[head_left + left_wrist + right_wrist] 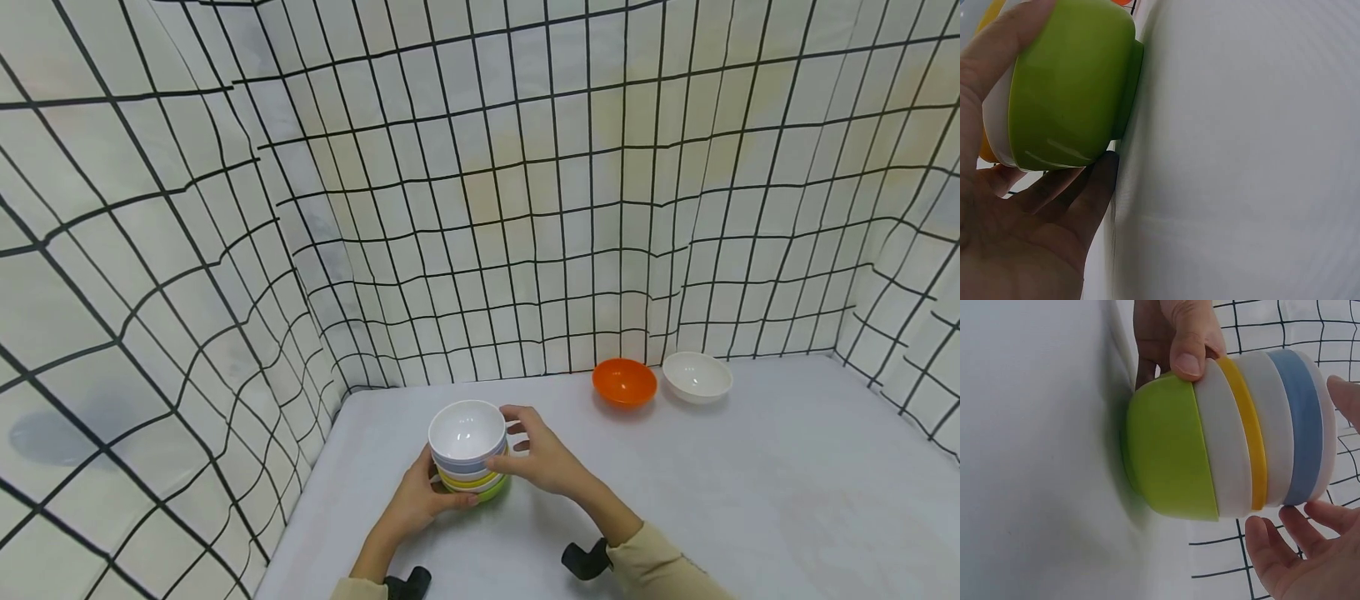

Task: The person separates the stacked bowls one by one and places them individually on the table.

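Observation:
A stack of bowls (469, 457) stands on the white table near its left side. From the bottom up the stack (1235, 437) runs green, white, yellow, white, blue, white. My left hand (431, 497) grips the low part, its thumb (1189, 355) on the rim where the green bowl (1072, 87) meets the white one above, its fingers (1079, 194) under the far side. My right hand (525, 446) curls round the top bowls, with fingers (1291, 544) beside the blue and white rims.
An orange bowl (624, 382) and a white bowl (697, 376) sit side by side at the back of the table (750, 500). Cloth walls with a black grid (225, 292) close in the left, back and right.

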`<state>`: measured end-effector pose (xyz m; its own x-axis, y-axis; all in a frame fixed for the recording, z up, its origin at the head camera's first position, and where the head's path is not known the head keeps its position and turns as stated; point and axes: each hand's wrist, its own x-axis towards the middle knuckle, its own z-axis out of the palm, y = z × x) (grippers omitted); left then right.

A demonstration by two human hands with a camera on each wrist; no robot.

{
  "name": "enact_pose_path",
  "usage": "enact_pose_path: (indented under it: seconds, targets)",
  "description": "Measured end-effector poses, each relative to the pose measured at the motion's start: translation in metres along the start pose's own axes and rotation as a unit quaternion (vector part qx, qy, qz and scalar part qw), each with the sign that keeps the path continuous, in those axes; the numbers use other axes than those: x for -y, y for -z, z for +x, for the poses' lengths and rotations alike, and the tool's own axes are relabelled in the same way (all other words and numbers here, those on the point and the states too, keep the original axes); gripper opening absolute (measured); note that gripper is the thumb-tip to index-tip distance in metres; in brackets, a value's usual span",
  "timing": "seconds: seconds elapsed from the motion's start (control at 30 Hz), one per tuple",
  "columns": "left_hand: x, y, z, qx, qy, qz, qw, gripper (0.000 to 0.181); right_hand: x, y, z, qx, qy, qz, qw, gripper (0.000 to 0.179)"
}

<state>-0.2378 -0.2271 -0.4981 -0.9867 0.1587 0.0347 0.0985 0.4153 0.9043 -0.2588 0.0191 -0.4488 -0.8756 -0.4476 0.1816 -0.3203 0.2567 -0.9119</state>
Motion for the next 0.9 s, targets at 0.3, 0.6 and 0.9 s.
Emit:
enact_pose_path:
  seconds: [0.3, 0.6, 0.9]
  targets:
    - [0.001, 0.0, 0.001, 0.001, -0.003, 0.001, 1.0, 0.111, 0.001, -0.011, 0.004, -0.016, -0.022, -0.006, 0.9996, 0.09]
    - [0.004, 0.001, 0.002, 0.004, -0.003, -0.004, 1.0, 0.11, 0.0, -0.013, 0.011, -0.004, -0.028, -0.02, 0.9994, 0.095]
    - [0.007, 0.002, 0.001, 0.011, -0.003, -0.023, 0.9997, 0.107, 0.003, -0.013, 0.02, 0.022, -0.022, -0.01, 0.9995, 0.103]
